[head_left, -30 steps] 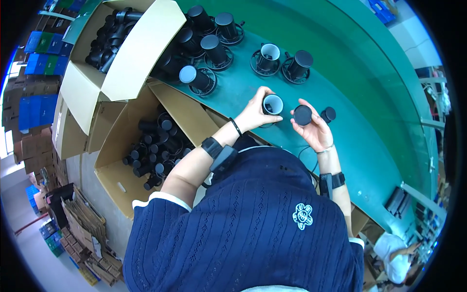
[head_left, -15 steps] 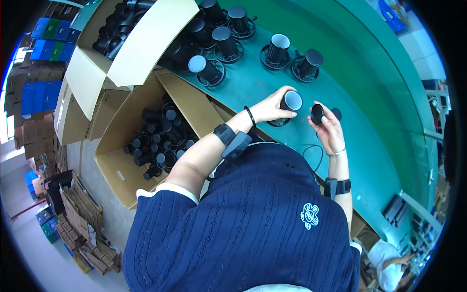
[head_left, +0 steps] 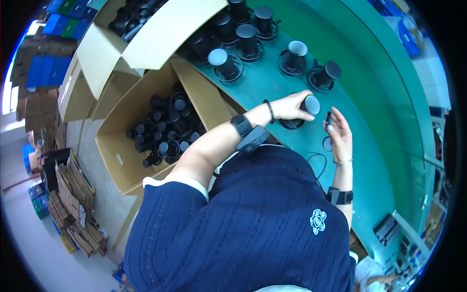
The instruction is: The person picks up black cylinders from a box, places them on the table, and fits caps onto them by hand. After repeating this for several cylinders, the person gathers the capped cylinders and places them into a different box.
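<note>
My left hand (head_left: 296,105) is closed around a black cylindrical housing (head_left: 310,108), its pale round end tilted toward me. A black ring-shaped base (head_left: 292,123) shows below that hand on the green table. To the right, my right hand (head_left: 342,135) pinches a small black round cap (head_left: 329,118), now seen nearly edge-on and apart from the housing. Near the right wrist, a thin dark-edged round piece (head_left: 327,143) lies on the table. Farther off, similar housings stand on ring bases, among them one with a pale open top (head_left: 295,54) and one with a dark top (head_left: 327,75).
An open cardboard box (head_left: 114,160) with many black housings stands at left, beside the green table (head_left: 362,180). Another box (head_left: 177,29) of black parts stands behind it, flap raised. A thin black cable (head_left: 325,168) lies near my waist. Dark bars (head_left: 386,228) lie at lower right.
The view has shifted, so the table's things appear farther right. The cap in my right hand has turned from face-on to nearly edge-on. My left hand still holds the housing.
</note>
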Available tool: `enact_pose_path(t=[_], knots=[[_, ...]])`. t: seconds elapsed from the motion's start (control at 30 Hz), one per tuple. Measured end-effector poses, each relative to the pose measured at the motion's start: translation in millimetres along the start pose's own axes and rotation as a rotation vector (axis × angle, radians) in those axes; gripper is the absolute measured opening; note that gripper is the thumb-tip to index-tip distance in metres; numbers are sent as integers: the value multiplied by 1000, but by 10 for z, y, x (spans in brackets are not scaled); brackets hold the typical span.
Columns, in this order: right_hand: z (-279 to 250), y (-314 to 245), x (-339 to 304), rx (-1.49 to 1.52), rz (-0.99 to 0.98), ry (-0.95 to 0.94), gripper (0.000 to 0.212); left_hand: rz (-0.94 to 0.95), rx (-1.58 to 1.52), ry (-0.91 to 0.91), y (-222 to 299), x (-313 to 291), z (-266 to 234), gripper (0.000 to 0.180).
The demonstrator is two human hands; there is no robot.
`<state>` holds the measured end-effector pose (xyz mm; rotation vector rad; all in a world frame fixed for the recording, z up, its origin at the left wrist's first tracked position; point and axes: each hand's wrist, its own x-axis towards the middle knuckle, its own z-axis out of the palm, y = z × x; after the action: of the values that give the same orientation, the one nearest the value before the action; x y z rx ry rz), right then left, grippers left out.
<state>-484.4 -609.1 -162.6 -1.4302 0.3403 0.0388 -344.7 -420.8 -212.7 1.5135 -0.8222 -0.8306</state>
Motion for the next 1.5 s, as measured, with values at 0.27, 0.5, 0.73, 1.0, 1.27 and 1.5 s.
enact_pose_path(t=[0.27,0.5,0.73,1.0,1.27,1.5], knots=[[242,-287,46,-833,-433,-149,55,130,67,-71,34,-130,181,69],[201,-209,-18,-901,-404,-82,54,129,234,-51,71,-124,298,75],[159,-169,-43,-922,-432,-68,52,86,222,-58,25,-89,349,76],[183,-185,-56,-935,-411,-55,51,97,220,-15,-25,-106,407,68],[224,-216,-60,-983,-426,-55,50,99,213,-8,-26,-105,413,63],[280,-262,-62,-1037,-391,-73,47,106,274,22,-14,-107,442,58]])
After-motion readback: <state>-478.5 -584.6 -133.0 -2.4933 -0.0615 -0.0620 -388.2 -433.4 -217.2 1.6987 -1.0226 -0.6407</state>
